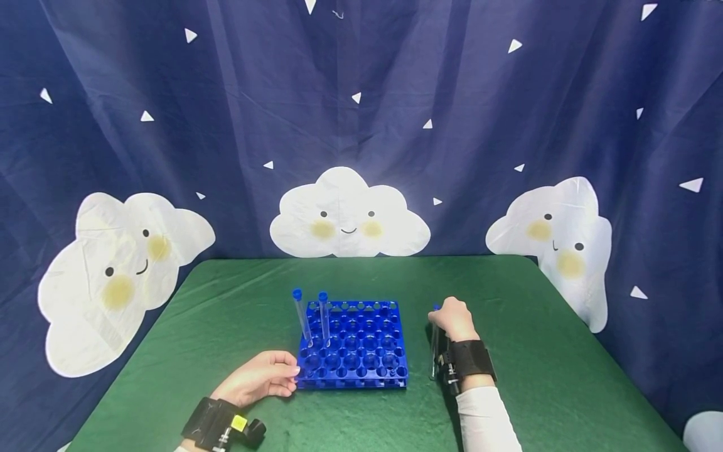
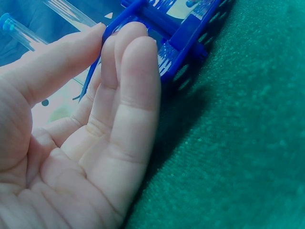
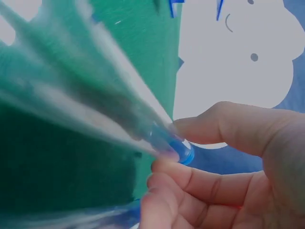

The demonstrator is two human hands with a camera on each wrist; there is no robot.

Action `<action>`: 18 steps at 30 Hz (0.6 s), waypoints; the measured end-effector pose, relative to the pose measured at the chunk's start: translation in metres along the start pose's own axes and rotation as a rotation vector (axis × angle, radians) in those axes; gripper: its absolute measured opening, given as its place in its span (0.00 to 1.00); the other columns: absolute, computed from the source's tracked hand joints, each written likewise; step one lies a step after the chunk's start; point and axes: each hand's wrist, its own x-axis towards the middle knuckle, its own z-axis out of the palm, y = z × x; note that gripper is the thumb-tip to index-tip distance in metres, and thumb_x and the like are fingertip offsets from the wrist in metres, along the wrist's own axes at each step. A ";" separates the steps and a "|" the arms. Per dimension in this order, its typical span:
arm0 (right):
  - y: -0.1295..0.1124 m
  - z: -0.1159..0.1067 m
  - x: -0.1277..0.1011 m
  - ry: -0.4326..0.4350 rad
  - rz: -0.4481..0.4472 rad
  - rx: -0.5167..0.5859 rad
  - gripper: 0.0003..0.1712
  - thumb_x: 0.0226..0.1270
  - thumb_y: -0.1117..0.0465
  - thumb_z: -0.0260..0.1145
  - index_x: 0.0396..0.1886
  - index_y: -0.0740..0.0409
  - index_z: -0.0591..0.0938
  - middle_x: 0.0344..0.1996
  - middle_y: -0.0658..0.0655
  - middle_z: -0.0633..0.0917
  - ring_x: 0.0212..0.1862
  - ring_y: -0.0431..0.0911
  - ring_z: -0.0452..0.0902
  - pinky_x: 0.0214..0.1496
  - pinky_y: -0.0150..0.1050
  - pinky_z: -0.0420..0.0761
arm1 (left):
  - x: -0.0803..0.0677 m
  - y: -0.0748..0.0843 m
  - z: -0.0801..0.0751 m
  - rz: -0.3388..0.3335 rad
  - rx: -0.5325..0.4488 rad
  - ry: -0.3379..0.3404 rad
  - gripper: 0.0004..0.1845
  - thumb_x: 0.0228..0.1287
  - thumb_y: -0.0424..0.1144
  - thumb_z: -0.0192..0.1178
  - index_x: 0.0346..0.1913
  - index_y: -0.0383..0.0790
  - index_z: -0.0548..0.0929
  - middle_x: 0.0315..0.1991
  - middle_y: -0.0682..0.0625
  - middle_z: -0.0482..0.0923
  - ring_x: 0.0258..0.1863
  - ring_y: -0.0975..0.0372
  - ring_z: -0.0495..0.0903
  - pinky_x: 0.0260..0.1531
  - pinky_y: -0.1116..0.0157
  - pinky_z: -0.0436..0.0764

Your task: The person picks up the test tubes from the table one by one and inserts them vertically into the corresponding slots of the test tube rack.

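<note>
A blue test-tube rack (image 1: pixel 354 342) sits on the green table (image 1: pixel 536 376) with two clear blue-capped tubes (image 1: pixel 302 317) standing in its back left holes. My left hand (image 1: pixel 261 376) rests beside the rack's front left corner, its straight fingers (image 2: pixel 125 76) touching the rack's edge (image 2: pixel 186 45). My right hand (image 1: pixel 454 319), to the right of the rack, pinches the blue-capped end of a clear test tube (image 3: pixel 176 145) between thumb and fingers. In the head view that tube (image 1: pixel 434 351) lies under the wrist, mostly hidden.
A dark blue curtain (image 1: pixel 361 94) with white cloud faces hangs behind the table. The table's far edge runs just below the clouds, and its left and right edges slope outward toward me.
</note>
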 end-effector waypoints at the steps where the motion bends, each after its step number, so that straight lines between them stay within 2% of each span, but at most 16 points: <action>1: -0.002 -0.001 -0.001 -0.004 0.004 0.024 0.12 0.58 0.60 0.63 0.31 0.68 0.77 0.24 0.63 0.79 0.22 0.52 0.79 0.24 0.41 0.80 | 0.000 0.000 0.000 0.002 0.000 -0.003 0.03 0.68 0.33 0.57 0.37 0.46 0.78 0.30 0.55 0.84 0.29 0.67 0.84 0.36 0.69 0.85; 3: -0.005 -0.004 -0.002 -0.006 0.011 0.075 0.11 0.59 0.61 0.63 0.23 0.63 0.74 0.18 0.58 0.76 0.20 0.50 0.79 0.23 0.40 0.82 | 0.000 0.000 0.000 0.003 -0.001 -0.005 0.04 0.68 0.33 0.57 0.37 0.46 0.78 0.30 0.55 0.84 0.30 0.67 0.84 0.36 0.69 0.85; 5: -0.009 -0.007 -0.003 -0.002 0.011 0.128 0.15 0.60 0.61 0.62 0.17 0.58 0.69 0.14 0.54 0.74 0.19 0.48 0.79 0.24 0.39 0.84 | 0.000 0.000 0.000 0.002 -0.002 -0.005 0.04 0.68 0.33 0.56 0.37 0.46 0.78 0.30 0.55 0.84 0.30 0.67 0.84 0.36 0.69 0.85; 7: -0.012 -0.010 -0.005 0.010 0.004 0.182 0.16 0.60 0.62 0.61 0.15 0.56 0.67 0.12 0.52 0.74 0.19 0.46 0.80 0.25 0.40 0.85 | 0.000 0.000 -0.001 0.003 -0.001 -0.003 0.04 0.68 0.33 0.56 0.37 0.46 0.78 0.30 0.55 0.84 0.29 0.67 0.84 0.36 0.69 0.85; 12: -0.017 -0.017 -0.008 0.063 -0.033 0.249 0.09 0.61 0.62 0.60 0.24 0.61 0.72 0.18 0.54 0.78 0.21 0.42 0.81 0.27 0.38 0.86 | 0.000 -0.001 -0.001 0.004 0.002 0.004 0.04 0.68 0.33 0.57 0.37 0.46 0.78 0.30 0.55 0.84 0.29 0.67 0.84 0.36 0.69 0.85; 18: -0.023 -0.024 -0.010 0.151 -0.079 0.287 0.07 0.61 0.63 0.59 0.31 0.64 0.74 0.23 0.58 0.82 0.21 0.42 0.81 0.25 0.34 0.83 | 0.000 -0.001 -0.001 0.004 0.004 0.006 0.03 0.68 0.33 0.57 0.37 0.46 0.78 0.30 0.55 0.84 0.29 0.67 0.84 0.36 0.69 0.85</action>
